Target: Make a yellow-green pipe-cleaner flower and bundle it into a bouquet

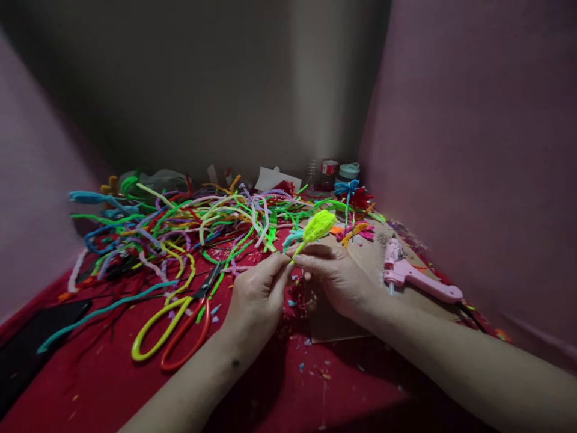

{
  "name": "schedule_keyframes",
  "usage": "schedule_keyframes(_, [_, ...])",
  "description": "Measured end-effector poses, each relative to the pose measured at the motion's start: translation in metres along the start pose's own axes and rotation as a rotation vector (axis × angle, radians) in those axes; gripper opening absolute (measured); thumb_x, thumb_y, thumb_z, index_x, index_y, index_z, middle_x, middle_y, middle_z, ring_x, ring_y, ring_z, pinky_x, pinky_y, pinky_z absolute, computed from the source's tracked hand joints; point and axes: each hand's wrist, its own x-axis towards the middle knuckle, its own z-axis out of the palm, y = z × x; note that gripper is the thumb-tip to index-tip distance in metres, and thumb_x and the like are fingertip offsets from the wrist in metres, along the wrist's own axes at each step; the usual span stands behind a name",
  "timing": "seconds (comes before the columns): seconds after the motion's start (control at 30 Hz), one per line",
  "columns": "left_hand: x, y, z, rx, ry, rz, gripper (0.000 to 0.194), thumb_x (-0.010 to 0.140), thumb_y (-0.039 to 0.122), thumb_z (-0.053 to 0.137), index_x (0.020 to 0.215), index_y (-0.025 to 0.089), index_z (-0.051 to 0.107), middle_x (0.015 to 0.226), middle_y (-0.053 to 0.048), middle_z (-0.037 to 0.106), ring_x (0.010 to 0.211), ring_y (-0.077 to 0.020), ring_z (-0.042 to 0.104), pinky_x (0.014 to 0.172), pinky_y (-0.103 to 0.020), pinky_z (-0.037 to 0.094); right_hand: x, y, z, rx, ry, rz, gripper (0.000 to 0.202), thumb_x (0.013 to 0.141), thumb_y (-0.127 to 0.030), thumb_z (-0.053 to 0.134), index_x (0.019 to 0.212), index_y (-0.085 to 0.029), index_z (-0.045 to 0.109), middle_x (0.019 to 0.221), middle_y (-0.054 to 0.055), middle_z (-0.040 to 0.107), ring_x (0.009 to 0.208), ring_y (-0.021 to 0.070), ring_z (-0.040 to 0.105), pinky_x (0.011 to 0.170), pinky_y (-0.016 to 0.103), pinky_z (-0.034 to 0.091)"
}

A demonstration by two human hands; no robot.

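A bright yellow-green pipe-cleaner flower (320, 225) points up and to the right, its fuzzy head shaped like a closed bud. My left hand (260, 296) pinches the lower end of its stem, and the fingers are partly hidden behind the thumb. From the other side my right hand (336, 276) grips the same stem just below the bud, thumb and fingers pressed together. Both hands are raised over the front of a cardboard sheet (333, 322). Scissors (174, 331) with one yellow and one red handle lie left of my left hand.
Tangled coloured pipe cleaners (216, 210) spread over the red cloth (112, 385). A pink glue gun (417, 281) rests on the cardboard at right. A black phone-like slab (40, 337) lies at left. Blue and red fuzzy flowers (347, 188) and a lidded jar (348, 172) stand at the back.
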Motion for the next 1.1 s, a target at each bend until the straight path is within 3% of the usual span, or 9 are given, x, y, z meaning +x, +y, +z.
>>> schedule_keyframes(0.23, [0.002,0.006,-0.004,-0.154,-0.025,-0.16,0.017,0.085,0.023,0.049,0.074,0.016,0.059,0.055,0.006,0.047,0.049,-0.0073,0.042,0.049,-0.019,0.034,-0.001,-0.003,0.001,-0.04,-0.094,-0.053,0.004,0.068,-0.019,0.07,0.071,-0.021,0.07,0.075,-0.002,0.065,0.077,0.0138,0.056,0.083,0.032,0.041])
schedule_keyframes(0.37, [0.002,0.009,-0.006,-0.304,-0.051,-0.251,0.017,0.084,0.025,0.052,0.07,0.016,0.057,0.054,0.006,0.045,0.047,-0.006,0.039,0.045,-0.018,0.031,-0.001,-0.007,0.003,-0.096,-0.094,-0.035,0.007,0.07,-0.018,0.066,0.074,-0.021,0.071,0.077,-0.001,0.065,0.08,0.0144,0.056,0.081,0.032,0.042])
schedule_keyframes(0.57, [0.007,0.008,-0.009,-0.86,-0.214,-0.558,0.018,0.082,0.028,0.059,0.07,0.016,0.053,0.05,0.008,0.039,0.039,-0.0022,0.023,0.037,-0.015,0.019,0.001,-0.008,0.003,-0.058,-0.153,-0.025,0.012,0.07,-0.02,0.065,0.079,-0.021,0.073,0.08,0.0,0.067,0.083,0.0155,0.057,0.083,0.034,0.041])
schedule_keyframes(0.77, [0.01,-0.001,-0.013,-1.173,-0.386,-0.644,0.012,0.083,0.023,0.056,0.074,0.015,0.056,0.049,0.009,0.036,0.037,-0.0017,0.01,0.033,-0.014,0.016,0.001,-0.003,-0.001,-0.002,-0.176,0.0,0.008,0.07,-0.021,0.068,0.076,-0.02,0.072,0.074,0.001,0.067,0.075,0.0142,0.058,0.083,0.034,0.041])
schedule_keyframes(0.87, [0.01,0.0,-0.013,-1.118,-0.399,-0.642,0.013,0.084,0.025,0.055,0.075,0.015,0.057,0.049,0.009,0.037,0.037,-0.0018,0.012,0.034,-0.015,0.017,0.001,-0.002,-0.002,0.027,-0.137,0.029,0.006,0.069,-0.02,0.069,0.074,-0.019,0.071,0.069,-0.001,0.066,0.07,0.0126,0.057,0.075,0.03,0.042])
schedule_keyframes(0.97, [0.009,0.005,-0.012,-0.914,-0.342,-0.571,0.018,0.084,0.029,0.055,0.072,0.016,0.055,0.052,0.007,0.043,0.037,-0.0023,0.023,0.036,-0.016,0.019,0.0,-0.004,0.001,0.065,-0.113,0.039,0.004,0.068,-0.018,0.07,0.072,-0.018,0.07,0.066,-0.002,0.063,0.066,0.0113,0.055,0.07,0.028,0.041])
schedule_keyframes(1.1, [0.004,0.008,-0.008,-0.418,-0.201,-0.278,0.016,0.084,0.027,0.053,0.072,0.016,0.056,0.058,0.004,0.05,0.047,-0.0065,0.043,0.046,-0.02,0.033,-0.002,-0.004,0.003,0.072,-0.031,0.009,0.004,0.066,-0.017,0.071,0.068,-0.017,0.068,0.067,-0.003,0.062,0.066,0.0109,0.053,0.069,0.027,0.04])
